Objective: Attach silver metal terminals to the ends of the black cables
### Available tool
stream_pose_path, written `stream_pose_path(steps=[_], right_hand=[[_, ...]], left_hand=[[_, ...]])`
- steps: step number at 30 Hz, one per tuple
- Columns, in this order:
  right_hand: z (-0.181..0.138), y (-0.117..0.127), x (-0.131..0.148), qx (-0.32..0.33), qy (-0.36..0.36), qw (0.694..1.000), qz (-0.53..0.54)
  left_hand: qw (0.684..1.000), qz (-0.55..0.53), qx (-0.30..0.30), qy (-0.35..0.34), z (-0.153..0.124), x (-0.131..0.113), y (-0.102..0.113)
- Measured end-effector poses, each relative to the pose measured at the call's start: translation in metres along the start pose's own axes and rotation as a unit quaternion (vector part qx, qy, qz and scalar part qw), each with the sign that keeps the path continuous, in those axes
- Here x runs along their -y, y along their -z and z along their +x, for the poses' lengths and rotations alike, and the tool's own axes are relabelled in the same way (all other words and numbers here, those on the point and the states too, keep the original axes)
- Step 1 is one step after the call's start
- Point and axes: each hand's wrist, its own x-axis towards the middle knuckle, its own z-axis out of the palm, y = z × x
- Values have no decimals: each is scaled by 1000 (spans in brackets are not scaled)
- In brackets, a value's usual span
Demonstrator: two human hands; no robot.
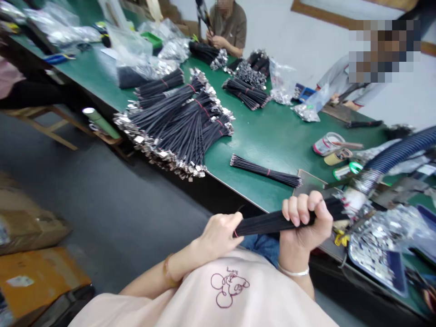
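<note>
Over the lap, at the edge of a green table (254, 141), two hands held a bundle of black cables (262, 223).
In the head view, the left hand (220, 230) wrapped one end near a red band (235, 234), most of its fingers hidden; the right hand (304, 222) had its fingers curled together over the bundle, thumb pressed alongside. The far end blurred into silvery bits beside a ribbed blue hose (402, 150); whether they touched could not be told. The cables looked slim, straight and matte. Crinkled clear plastic (402, 222) partly covered small flat metal pieces (369, 261) in a blue tray (401, 279).
</note>
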Motion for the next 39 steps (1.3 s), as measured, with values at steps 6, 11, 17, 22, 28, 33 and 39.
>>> stream_pose_path(steps=[6, 11, 17, 22, 28, 33, 39], right_hand=[[0, -4, -38, -54, -48, 997, 38], [-8, 2, -69, -76, -100, 990, 64], [-4, 31, -63, -155, -104, 976, 111], [10, 55, -62, -205, -101, 961, 155], [24, 90, -63, -270, -158, 940, 140], [-21, 108, -57, -265, -234, 933, 65], [-79, 116, -39, -47, -303, 941, -143]], left_hand=[[999, 51, -14, -3, 0, 15, 9], [998, 51, 1, 42, 24, 14, -14], [985, 152, 67, 55, 14, 25, -21], [968, 235, 92, 7, 36, 36, 4], [937, 332, 64, -89, 124, 42, 19], [923, 346, 86, -143, 170, 31, 2], [936, 306, -6, -172, 188, 28, 15]])
